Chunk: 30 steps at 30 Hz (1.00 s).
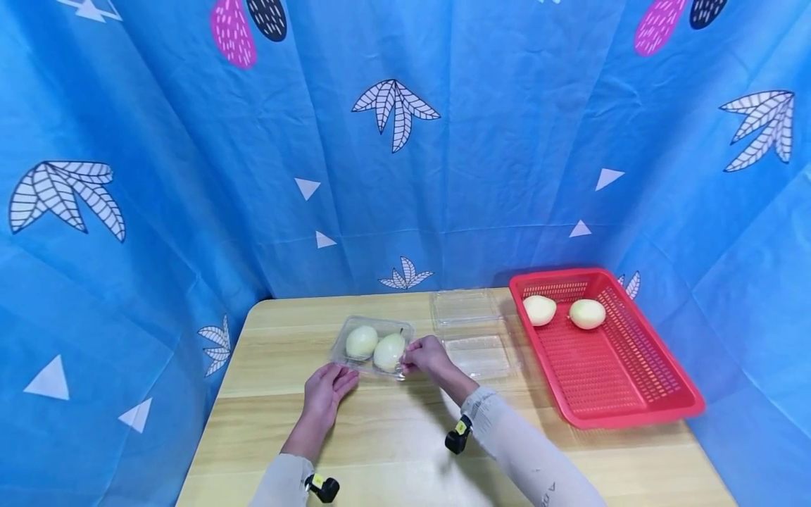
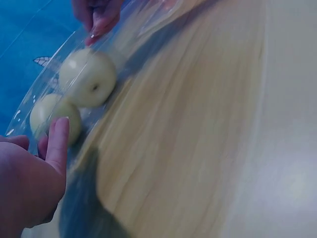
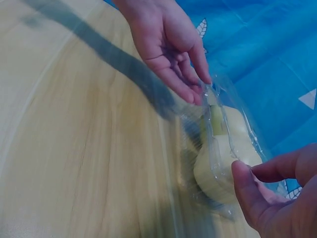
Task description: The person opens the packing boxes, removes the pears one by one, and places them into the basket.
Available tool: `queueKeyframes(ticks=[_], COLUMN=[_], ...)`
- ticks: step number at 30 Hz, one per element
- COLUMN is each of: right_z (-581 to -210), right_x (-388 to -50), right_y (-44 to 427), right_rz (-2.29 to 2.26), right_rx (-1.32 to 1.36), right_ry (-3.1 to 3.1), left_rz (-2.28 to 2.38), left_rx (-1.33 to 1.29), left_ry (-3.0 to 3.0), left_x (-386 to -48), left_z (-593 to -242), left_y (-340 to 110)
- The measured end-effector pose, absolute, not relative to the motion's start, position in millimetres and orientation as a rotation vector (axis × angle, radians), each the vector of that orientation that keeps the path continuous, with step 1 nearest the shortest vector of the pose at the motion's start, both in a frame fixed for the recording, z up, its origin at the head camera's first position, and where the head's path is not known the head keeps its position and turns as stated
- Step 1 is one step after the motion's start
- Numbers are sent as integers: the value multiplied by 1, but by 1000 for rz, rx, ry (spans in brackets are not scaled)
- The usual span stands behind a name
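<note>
A clear plastic box [image 1: 338,343] lies on the table's left-centre with two pale yellow-green pears [image 1: 362,342] side by side inside; one shows a short stem. Clear plastic covers the fruit in both wrist views. My left hand [image 1: 323,394] is at the box's near left corner, pinching its edge between thumb and fingers, as the right wrist view shows. At the near right corner, thumb and index finger of my right hand [image 1: 431,355] pinch the plastic rim. Whether the lid's edge is fully pressed down cannot be told.
Right of my right hand lies another clear plastic box [image 1: 478,355], its two halves spread open. Farther right stands a red perforated basket [image 1: 633,412] with two more pears [image 1: 587,314] at its far end. A blue patterned curtain [image 1: 393,197] hangs behind the wooden table [image 1: 253,422].
</note>
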State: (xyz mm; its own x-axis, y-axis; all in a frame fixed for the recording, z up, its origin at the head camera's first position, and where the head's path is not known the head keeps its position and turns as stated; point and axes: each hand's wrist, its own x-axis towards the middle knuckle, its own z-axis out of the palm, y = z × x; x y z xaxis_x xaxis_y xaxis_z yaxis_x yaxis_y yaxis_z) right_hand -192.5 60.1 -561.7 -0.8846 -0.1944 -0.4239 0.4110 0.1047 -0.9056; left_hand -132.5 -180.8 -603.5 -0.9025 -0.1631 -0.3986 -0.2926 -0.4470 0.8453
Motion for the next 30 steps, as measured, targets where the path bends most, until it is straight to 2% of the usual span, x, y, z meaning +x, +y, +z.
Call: queueKeyframes(ticks=[8, 24, 30], right_z=[-563, -568, -566], right_x=[-192, -185, -184], right_y=[61, 57, 59], right_rz=[-1852, -2026, -1979], right_rx=[221, 333, 259], right_ry=[1952, 1982, 2175], left_rz=[2482, 2484, 2495], left_rx=[-682, -741, -744], left_ry=[1660, 1565, 1560], left_x=[-143, -140, -136], left_z=[-600, -604, -607], left_y=[-194, -203, -202])
